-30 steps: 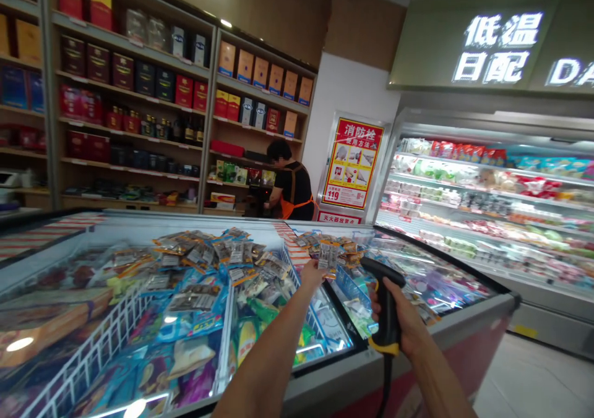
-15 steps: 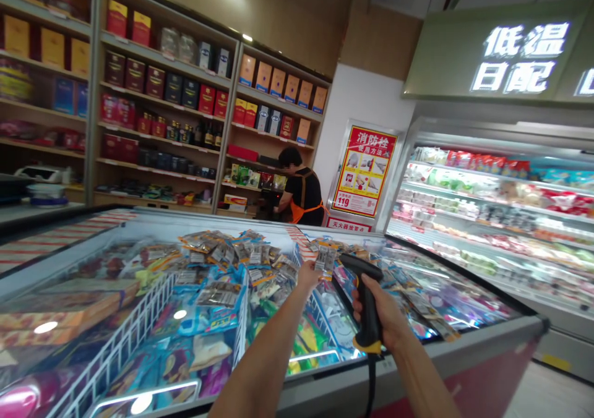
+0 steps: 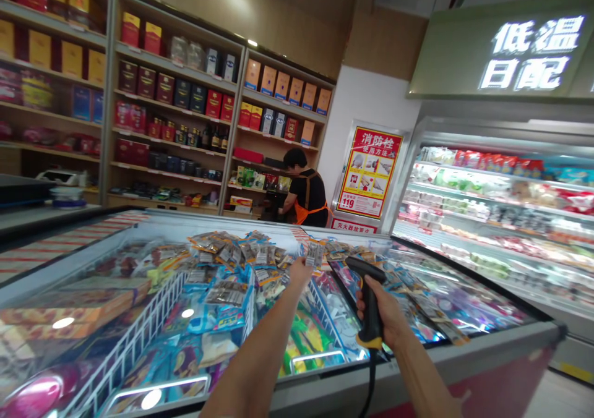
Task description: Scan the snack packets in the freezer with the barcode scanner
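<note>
My right hand [image 3: 384, 310] is wrapped round the handle of a black and yellow barcode scanner [image 3: 370, 300], whose head points left and whose cable hangs down. Stretched out over the freezer, my left hand [image 3: 301, 271] grips a small flat snack packet [image 3: 314, 255] with a pale printed face. The packet is just left of the scanner head, apart from it. A heap of similar packets [image 3: 232, 251] lies on the freezer's glass lid behind and left of my left hand. More packets [image 3: 422, 300] are spread on the glass to the right of the scanner.
The chest freezer [image 3: 487, 350] holds bagged goods and white wire dividers [image 3: 153, 316] under its glass. A person in an orange apron [image 3: 310, 198] stands beyond it by shelves of boxes [image 3: 171, 90]. A lit display fridge [image 3: 492, 220] stands at the right.
My left hand has drawn the packet slightly left, away from the scanner head. The whole view has shifted a little to the left. The scanner stays in my right hand.
</note>
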`<state>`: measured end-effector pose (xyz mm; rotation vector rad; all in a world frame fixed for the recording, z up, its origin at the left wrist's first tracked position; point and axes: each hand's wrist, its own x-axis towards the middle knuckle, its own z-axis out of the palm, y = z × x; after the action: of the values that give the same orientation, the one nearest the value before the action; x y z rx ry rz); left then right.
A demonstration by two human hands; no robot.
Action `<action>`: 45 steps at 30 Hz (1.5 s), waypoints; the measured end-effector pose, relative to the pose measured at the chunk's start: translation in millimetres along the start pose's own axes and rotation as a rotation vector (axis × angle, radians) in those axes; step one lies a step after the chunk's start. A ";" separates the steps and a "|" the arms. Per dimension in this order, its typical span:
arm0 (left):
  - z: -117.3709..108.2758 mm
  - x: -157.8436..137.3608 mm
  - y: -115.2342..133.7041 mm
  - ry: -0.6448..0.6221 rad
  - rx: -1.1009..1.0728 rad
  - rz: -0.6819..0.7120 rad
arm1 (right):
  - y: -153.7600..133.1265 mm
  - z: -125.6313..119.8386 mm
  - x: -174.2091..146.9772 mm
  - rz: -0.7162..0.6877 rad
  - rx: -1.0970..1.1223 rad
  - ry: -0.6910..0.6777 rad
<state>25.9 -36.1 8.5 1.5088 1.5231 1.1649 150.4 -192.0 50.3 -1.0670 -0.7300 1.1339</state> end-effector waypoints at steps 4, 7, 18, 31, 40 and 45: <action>-14.2 7.9 -1.5 0.030 0.114 -0.007 | 1.3 1.2 3.4 -0.012 -0.035 0.028; -25.3 13.9 -1.3 0.074 0.190 0.005 | 0.0 -1.2 4.3 -0.015 -0.028 0.037; -58.6 22.2 -12.1 0.244 0.399 0.042 | -3.7 -21.6 6.1 -0.028 0.003 0.066; -29.7 -5.9 11.5 0.397 0.514 0.286 | -13.6 -59.9 4.4 -0.061 0.040 0.134; 77.9 -49.5 45.9 0.085 0.472 0.384 | -25.2 -102.1 2.4 -0.066 0.019 0.256; 131.4 -79.4 55.3 -0.146 0.468 0.404 | -22.1 -122.3 3.7 -0.095 -0.010 0.302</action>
<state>175.0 -102.1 2.8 2.2445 1.4979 0.9150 268.0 -225.5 27.8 -1.1683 -0.5413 0.8641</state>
